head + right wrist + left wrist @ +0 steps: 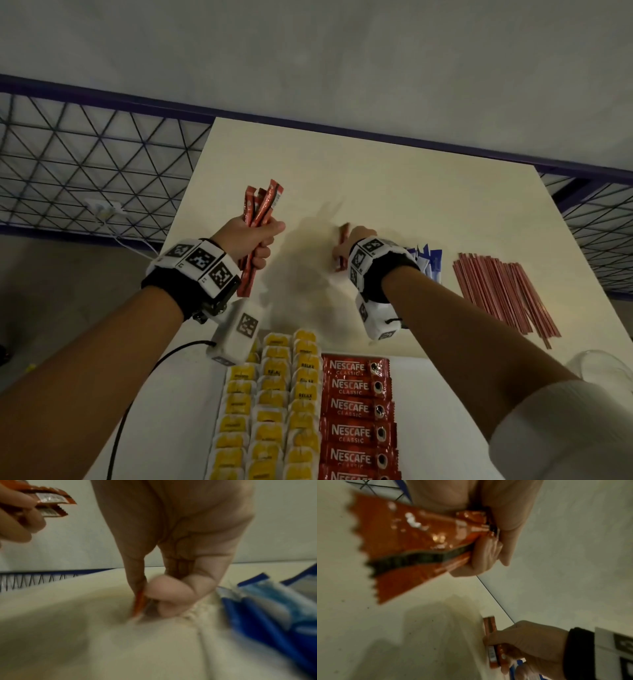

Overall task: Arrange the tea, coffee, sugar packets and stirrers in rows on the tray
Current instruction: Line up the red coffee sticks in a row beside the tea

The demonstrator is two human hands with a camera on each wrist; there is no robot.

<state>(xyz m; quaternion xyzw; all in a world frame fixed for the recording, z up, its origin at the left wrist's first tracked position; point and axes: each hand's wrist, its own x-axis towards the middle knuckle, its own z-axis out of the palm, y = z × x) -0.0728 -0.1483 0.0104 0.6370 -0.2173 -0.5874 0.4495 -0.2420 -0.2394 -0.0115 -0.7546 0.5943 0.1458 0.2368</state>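
Observation:
My left hand (255,240) grips a bunch of several red coffee sticks (260,212) upright above the table; up close the bunch of sticks (412,545) fans out of the fist. My right hand (356,240) pinches one or two red coffee sticks (342,246) lying on the table, thumb and fingers (154,592) closed on the stick's edge (139,604). On the white tray (438,411) near me lie rows of yellow tea bags (270,404) and a column of red Nescafe packets (356,411). Blue sugar packets (430,260) and red stirrers (503,291) lie to the right.
The cream table (376,178) stands against a grey wall with a blue-framed wire mesh panel (85,154) to the left. A clear cup's rim (596,366) shows at the right edge, beside my white sleeve (565,428). A black cable (137,394) hangs from my left wrist.

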